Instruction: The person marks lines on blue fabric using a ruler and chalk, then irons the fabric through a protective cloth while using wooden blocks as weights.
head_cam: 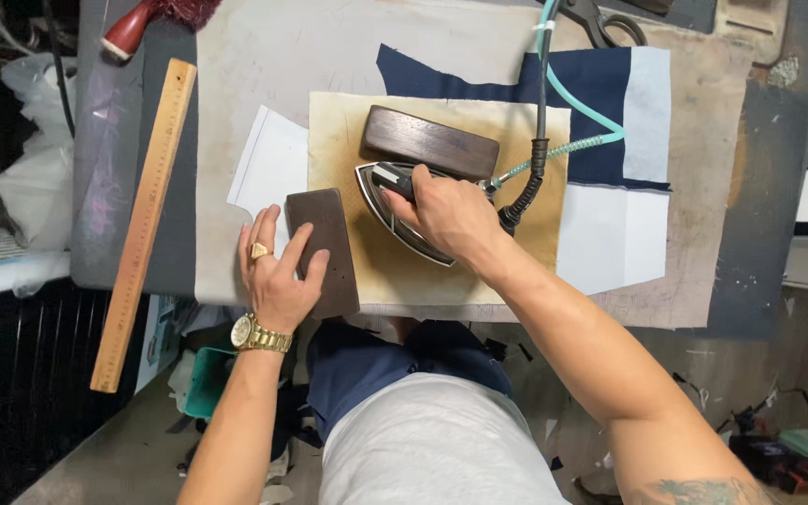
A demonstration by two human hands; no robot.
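My right hand (448,215) grips the handle of a steam iron (387,213) that rests flat on a tan, scorched pressing cloth (357,131). My left hand (278,276), with a gold ring and gold watch, lies on a dark wooden block (329,229) at the cloth's near left corner, fingers spread around it. A second dark wooden block (430,142) sits just beyond the iron. White fabric pieces (268,164) stick out from under the cloth at left and right, and navy fabric (591,93) lies behind it.
A long wooden ruler (142,220) lies along the left side of the padded table (236,65). The iron's black cord (542,103) and teal hose (582,103) run to the far edge, near scissors (600,19). A red-handled brush (142,23) sits far left.
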